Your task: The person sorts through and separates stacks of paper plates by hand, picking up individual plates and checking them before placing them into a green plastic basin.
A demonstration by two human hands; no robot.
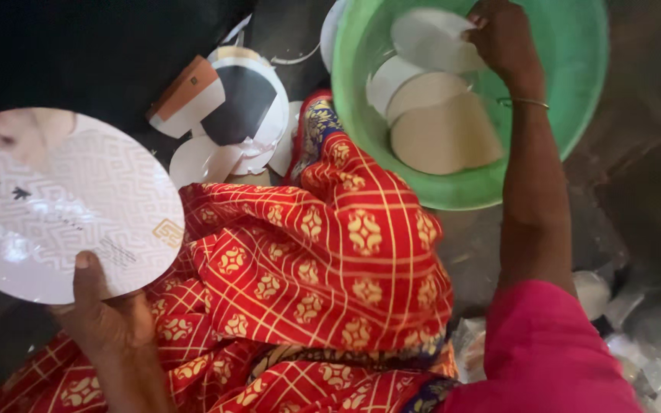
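Holding a white printed disc (63, 203) at its lower edge, the left hand (109, 321) had its grip closed on it, thumb on top. The right hand (503, 38) pinched a pale disc (430, 38) inside the green basin (575, 115). Such discs looked light, thin, a little bendable, best taken by the rim. Red cloth (323, 268) covered the lap; the floor was dark, with shiny discs (652, 336) scattered
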